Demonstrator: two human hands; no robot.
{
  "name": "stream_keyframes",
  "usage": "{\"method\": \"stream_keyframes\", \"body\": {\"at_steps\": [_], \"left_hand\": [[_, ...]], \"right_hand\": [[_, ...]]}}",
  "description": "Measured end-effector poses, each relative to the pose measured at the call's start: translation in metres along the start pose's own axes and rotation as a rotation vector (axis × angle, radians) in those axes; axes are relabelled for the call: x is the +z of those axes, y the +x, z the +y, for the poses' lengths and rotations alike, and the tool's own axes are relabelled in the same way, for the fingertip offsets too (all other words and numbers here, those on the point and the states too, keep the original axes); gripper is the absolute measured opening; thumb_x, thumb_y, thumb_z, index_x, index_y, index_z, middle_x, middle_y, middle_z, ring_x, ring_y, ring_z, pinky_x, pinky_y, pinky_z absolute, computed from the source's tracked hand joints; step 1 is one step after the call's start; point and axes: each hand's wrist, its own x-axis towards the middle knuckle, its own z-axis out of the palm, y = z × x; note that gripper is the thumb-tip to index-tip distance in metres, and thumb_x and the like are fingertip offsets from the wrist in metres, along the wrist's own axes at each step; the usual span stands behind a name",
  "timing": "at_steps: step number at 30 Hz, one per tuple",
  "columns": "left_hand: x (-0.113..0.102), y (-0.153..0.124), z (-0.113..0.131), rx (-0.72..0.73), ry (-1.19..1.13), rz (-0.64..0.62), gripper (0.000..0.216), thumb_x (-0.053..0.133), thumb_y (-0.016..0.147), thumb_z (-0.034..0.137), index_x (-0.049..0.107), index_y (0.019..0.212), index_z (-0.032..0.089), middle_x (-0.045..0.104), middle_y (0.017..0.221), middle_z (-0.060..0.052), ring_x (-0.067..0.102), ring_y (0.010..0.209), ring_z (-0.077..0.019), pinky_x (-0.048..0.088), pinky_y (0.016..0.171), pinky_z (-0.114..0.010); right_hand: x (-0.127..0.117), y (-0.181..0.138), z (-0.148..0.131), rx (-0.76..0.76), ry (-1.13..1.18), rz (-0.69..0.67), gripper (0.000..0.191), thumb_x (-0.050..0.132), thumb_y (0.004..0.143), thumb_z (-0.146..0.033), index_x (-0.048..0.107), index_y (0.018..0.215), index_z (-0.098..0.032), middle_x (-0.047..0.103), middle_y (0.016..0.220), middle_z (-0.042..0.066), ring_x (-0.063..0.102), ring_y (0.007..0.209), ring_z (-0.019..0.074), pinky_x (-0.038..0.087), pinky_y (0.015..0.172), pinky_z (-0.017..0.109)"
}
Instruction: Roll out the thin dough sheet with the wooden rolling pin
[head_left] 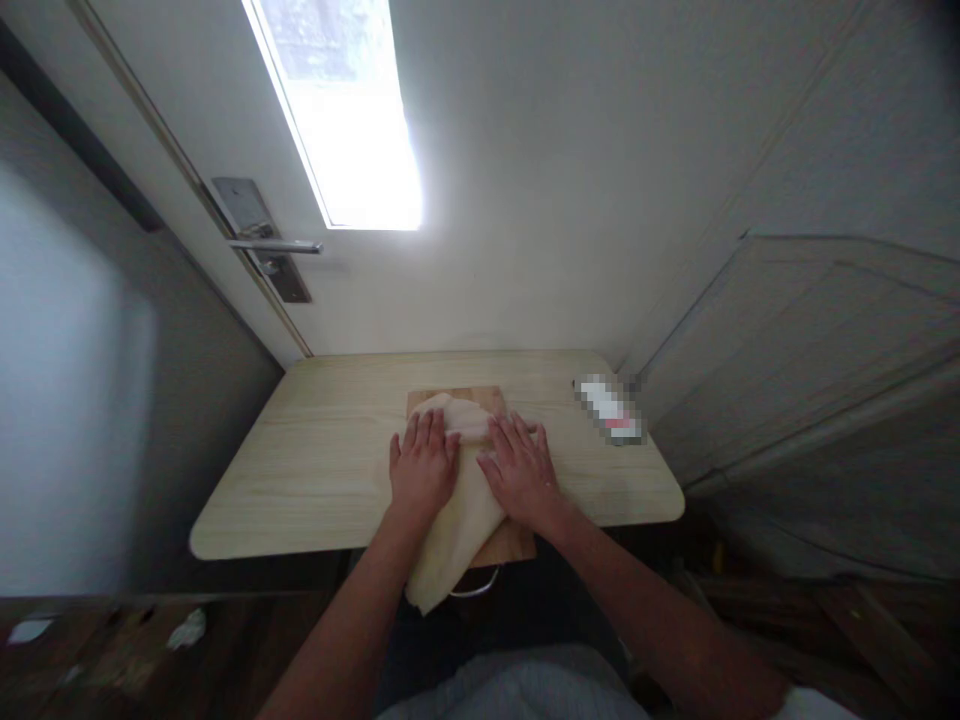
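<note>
A cream cloth (459, 505) lies over a wooden cutting board (516, 543) on a small light-wood table (322, 460). Its near end hangs over the table's front edge. My left hand (422, 465) rests flat on the cloth's left part, fingers stretched out and together. My right hand (519, 472) lies flat on the cloth's right part, fingers spread forward. Both hands press down on the cloth and hold nothing.
A blurred small white and red object (611, 408) lies at the table's far right corner. A white door with a metal lever handle (274, 246) stands behind the table. A pale cabinet (810, 380) is at the right. Dark floor lies below.
</note>
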Motion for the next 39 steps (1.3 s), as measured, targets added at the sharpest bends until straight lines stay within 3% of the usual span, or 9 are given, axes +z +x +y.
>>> {"method": "stream_keyframes", "body": {"at_steps": [7, 19, 28, 39], "left_hand": [[0.000, 0.002, 0.002, -0.034, 0.008, -0.017, 0.059, 0.016, 0.101, 0.046, 0.038, 0.149, 0.021, 0.041, 0.155, -0.009, 0.030, 0.145, -0.0250, 0.026, 0.116, -0.054], [0.001, 0.003, -0.018, 0.133, 0.022, -0.050, 0.058, 0.020, 0.101, 0.047, 0.025, 0.154, 0.024, 0.033, 0.159, -0.007, 0.024, 0.148, -0.0257, 0.018, 0.117, -0.061], [0.004, 0.055, -0.030, 0.129, 0.045, -0.077, 0.059, 0.014, 0.101, 0.048, 0.038, 0.149, 0.024, 0.040, 0.156, -0.006, 0.030, 0.145, -0.0271, 0.022, 0.115, -0.062], [0.013, 0.094, -0.032, 0.055, 0.037, -0.061, 0.060, 0.014, 0.100, 0.050, 0.040, 0.148, 0.026, 0.041, 0.154, -0.008, 0.034, 0.142, -0.0301, 0.023, 0.113, -0.062]], "right_hand": [[0.000, -0.011, -0.002, -0.019, -0.008, 0.005, 0.058, 0.034, 0.100, -0.046, 0.041, 0.148, -0.014, 0.037, 0.155, 0.013, 0.024, 0.146, 0.0316, 0.010, 0.117, 0.060], [0.014, 0.032, 0.001, -0.004, -0.021, -0.077, 0.068, 0.031, 0.100, -0.053, 0.031, 0.152, -0.009, 0.029, 0.158, 0.017, 0.018, 0.148, 0.0303, 0.008, 0.119, 0.057], [0.027, 0.076, 0.002, 0.040, 0.000, -0.056, 0.066, 0.028, 0.101, -0.052, 0.031, 0.152, -0.012, 0.035, 0.156, 0.014, 0.028, 0.144, 0.0298, 0.008, 0.118, 0.056], [0.033, 0.118, 0.002, 0.109, -0.005, -0.058, 0.063, 0.027, 0.100, -0.053, 0.036, 0.150, -0.015, 0.037, 0.156, 0.012, 0.031, 0.142, 0.0305, 0.017, 0.116, 0.055]]}}
